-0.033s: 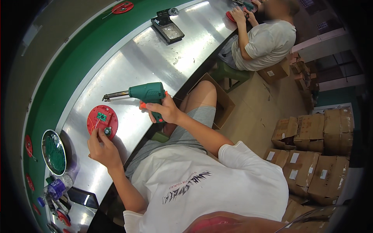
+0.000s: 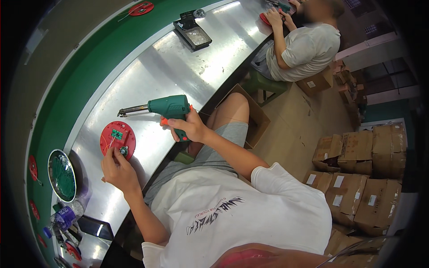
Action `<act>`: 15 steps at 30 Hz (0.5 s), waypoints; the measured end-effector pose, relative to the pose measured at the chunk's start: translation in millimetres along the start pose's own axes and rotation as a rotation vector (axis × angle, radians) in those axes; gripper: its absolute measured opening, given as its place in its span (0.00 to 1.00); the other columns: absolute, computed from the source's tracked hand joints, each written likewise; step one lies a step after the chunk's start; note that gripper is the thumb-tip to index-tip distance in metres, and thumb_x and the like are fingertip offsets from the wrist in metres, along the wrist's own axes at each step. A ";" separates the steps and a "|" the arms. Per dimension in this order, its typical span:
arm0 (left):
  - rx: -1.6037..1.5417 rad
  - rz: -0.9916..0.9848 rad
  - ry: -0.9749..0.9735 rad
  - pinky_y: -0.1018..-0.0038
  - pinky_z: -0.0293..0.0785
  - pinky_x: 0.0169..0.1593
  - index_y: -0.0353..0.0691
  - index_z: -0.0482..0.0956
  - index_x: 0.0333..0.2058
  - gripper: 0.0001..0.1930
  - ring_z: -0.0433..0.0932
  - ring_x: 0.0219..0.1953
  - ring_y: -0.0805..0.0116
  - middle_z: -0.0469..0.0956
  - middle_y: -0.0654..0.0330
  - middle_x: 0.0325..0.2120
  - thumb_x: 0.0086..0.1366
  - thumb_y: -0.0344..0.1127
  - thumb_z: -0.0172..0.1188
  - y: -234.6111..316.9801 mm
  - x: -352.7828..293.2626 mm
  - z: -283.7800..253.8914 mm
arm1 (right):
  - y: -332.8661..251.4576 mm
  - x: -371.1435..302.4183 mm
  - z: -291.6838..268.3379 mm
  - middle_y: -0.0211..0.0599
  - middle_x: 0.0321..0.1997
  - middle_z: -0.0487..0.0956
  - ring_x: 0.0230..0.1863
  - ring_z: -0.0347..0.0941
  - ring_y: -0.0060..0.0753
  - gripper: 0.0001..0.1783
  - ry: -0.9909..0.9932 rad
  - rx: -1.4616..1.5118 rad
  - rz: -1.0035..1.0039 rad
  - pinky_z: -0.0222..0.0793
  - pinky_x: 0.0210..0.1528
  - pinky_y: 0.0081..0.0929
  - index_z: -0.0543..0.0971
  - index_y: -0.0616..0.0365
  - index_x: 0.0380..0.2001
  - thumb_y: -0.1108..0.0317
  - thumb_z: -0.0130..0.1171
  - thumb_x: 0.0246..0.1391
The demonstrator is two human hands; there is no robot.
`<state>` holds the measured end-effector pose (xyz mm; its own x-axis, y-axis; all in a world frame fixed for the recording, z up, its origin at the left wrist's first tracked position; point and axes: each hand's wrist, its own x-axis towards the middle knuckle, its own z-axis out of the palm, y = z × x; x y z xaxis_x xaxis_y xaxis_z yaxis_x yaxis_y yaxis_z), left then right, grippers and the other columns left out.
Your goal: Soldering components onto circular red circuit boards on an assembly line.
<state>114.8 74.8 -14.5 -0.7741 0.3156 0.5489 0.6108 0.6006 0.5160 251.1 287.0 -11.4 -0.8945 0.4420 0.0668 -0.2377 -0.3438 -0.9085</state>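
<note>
A green soldering gun (image 2: 169,106) with an orange trigger is gripped by its handle in my right hand (image 2: 193,127). Its metal tip points left, above and apart from a round red disc (image 2: 129,134) lying on the metal bench. On the disc sit a small green circuit board (image 2: 117,134) and a small round part (image 2: 124,151). Thin wires (image 2: 111,142) run from the board down to my left hand (image 2: 119,173), whose thumb and forefinger are pinched on them at the disc's near edge.
Left of my hand stands a metal bowl (image 2: 62,176) of green wires; below it are a bottle (image 2: 65,217) and a phone (image 2: 96,227). A black soldering-iron stand (image 2: 193,33) is farther along the bench (image 2: 152,67). Beyond, a co-worker (image 2: 304,47) sits. Cardboard boxes (image 2: 357,147) are stacked right.
</note>
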 end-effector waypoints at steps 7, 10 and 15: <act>0.011 0.029 0.025 0.60 0.73 0.37 0.35 0.83 0.36 0.05 0.78 0.31 0.52 0.80 0.50 0.29 0.62 0.25 0.61 -12.5 -6.7 9.8 | 15.9 -9.2 -6.0 0.35 0.31 0.81 0.20 0.74 0.22 0.09 0.016 -0.102 0.118 0.71 0.23 0.22 0.79 0.65 0.42 0.76 0.61 0.58; -0.018 0.058 0.010 0.60 0.74 0.36 0.35 0.82 0.35 0.05 0.78 0.31 0.52 0.81 0.51 0.29 0.59 0.24 0.62 -8.8 -0.9 15.6 | 1.9 -15.1 -6.1 0.32 0.30 0.81 0.22 0.71 0.19 0.09 -0.006 -0.238 0.075 0.70 0.25 0.20 0.81 0.65 0.42 0.77 0.62 0.57; -0.015 0.100 0.060 0.65 0.74 0.33 0.35 0.82 0.33 0.04 0.78 0.28 0.57 0.81 0.56 0.28 0.58 0.24 0.64 -14.2 1.2 12.0 | 2.1 -10.3 -2.3 0.38 0.38 0.84 0.22 0.74 0.22 0.13 -0.185 -0.385 0.000 0.67 0.25 0.19 0.80 0.66 0.46 0.76 0.57 0.57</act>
<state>103.2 75.5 -29.1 -0.6979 0.3291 0.6361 0.6874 0.5570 0.4661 260.7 283.6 -14.9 -0.9559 0.2733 0.1076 -0.1101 0.0064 -0.9939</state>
